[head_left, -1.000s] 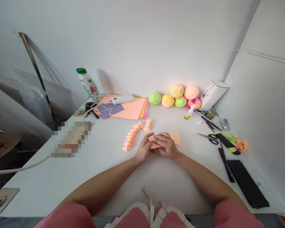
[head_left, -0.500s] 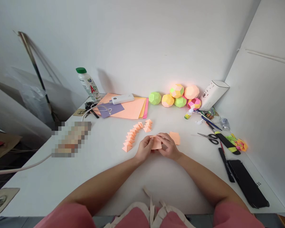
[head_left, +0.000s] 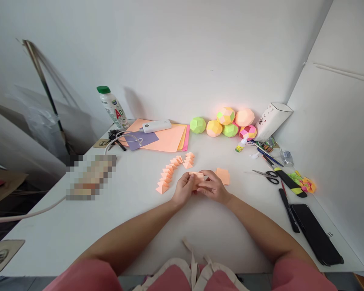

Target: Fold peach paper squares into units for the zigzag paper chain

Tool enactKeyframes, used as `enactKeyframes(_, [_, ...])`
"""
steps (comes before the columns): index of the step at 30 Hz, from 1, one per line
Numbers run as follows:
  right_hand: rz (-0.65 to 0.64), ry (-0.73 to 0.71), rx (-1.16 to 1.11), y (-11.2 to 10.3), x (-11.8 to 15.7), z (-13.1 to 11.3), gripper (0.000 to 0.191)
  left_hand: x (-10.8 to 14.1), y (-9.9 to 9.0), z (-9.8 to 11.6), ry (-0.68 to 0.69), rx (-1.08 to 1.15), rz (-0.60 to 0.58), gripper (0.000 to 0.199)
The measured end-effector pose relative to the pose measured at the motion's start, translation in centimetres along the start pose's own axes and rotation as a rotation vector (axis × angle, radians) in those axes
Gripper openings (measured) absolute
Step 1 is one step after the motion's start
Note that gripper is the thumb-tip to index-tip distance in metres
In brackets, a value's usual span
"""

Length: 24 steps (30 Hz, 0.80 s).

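Near the middle of the white table, my left hand [head_left: 184,188] pinches the left side of a small peach paper piece [head_left: 197,180]. My right hand [head_left: 214,187] grips the same piece from the right, its fingers over the right edge. Part of the paper is hidden behind the fingers. A stack of square peach papers [head_left: 223,176] lies just beyond my right hand. Left of my hands, a curved row of folded peach pieces [head_left: 167,173] runs across the table, with a shorter row [head_left: 188,160] beside its far end.
Faceted paper balls [head_left: 214,128] stand by the wall. Scissors [head_left: 271,175], a cutter [head_left: 289,182] and a black phone-like object [head_left: 317,234] lie to the right. Large paper sheets [head_left: 166,141], a power bank [head_left: 157,126] and a bottle [head_left: 113,108] are at the back left.
The peach piece has turned and shifted slightly left in my hands. My right fingers have changed their hold on its right side.
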State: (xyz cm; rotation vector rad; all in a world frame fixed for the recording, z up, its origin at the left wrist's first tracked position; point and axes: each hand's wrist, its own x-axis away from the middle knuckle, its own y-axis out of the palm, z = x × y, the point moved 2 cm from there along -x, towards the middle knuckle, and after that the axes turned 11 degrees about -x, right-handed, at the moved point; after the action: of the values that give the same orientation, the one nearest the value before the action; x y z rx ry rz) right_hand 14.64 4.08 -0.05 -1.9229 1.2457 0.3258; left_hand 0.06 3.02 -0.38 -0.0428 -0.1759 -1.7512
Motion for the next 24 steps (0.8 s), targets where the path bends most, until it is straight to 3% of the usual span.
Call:
enactKeyframes(8, [-0.014, -0.013, -0.045, 0.05, -0.11, -0.13, 0.038, 0.15, -0.14, 0.44, 0.033, -0.042, 0.049, 0.038])
enactKeyframes(24, [0.034, 0.07, -0.091, -0.28, -0.33, -0.45, 0.014, 0.28, 0.11, 0.64, 0.041, -0.116, -0.013, 0.038])
